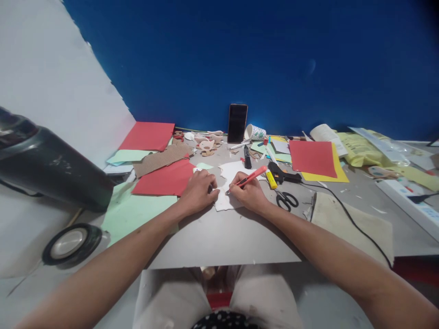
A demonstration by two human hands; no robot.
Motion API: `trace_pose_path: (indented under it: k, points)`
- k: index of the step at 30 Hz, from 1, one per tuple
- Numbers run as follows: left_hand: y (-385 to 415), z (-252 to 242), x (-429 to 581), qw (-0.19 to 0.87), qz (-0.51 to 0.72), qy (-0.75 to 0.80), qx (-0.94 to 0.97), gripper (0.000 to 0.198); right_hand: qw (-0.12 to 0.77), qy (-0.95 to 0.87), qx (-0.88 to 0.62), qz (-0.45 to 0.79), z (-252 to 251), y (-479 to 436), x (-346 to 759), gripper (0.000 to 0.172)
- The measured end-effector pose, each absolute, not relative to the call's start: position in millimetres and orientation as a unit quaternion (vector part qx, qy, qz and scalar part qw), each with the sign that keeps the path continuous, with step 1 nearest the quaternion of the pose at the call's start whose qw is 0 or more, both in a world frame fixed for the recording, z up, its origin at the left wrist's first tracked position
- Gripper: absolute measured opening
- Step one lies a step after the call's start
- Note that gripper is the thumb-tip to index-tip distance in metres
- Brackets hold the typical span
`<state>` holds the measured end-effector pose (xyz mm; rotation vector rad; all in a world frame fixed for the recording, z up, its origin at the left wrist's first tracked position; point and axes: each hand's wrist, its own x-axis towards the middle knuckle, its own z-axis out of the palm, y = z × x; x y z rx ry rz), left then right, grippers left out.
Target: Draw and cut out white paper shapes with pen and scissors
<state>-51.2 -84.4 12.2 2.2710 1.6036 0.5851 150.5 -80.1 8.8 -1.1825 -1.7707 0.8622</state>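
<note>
My right hand [249, 194] is closed around a red utility knife [253, 176], its tip pointing down-left onto a white sheet [230, 173] on the grey table [222, 237]. My left hand [199, 192] rests curled on the left edge of that sheet, pressing it down; a dark small thing shows between its fingers, too small to name. A red paper [164, 180] lies just left of my left hand.
Scissors [286, 199], a yellow marker [270, 179] and a black glue gun [281, 173] with its cable lie right of my hands. A phone [237, 122] leans on the blue wall. Coloured papers, cardboard cutouts, a tape roll [70, 242] and a dark cylinder [48, 164] surround the work.
</note>
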Motion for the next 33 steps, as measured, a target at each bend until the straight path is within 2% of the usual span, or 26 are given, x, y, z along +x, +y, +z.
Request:
trace_pose_path:
  k: [33]
  points:
    - [-85.1, 13.2, -51.7, 0.146, 0.201, 0.555, 0.794, 0.009, 0.405, -0.717, -0.437, 0.361, 4.7, -83.2, 156.4, 0.007]
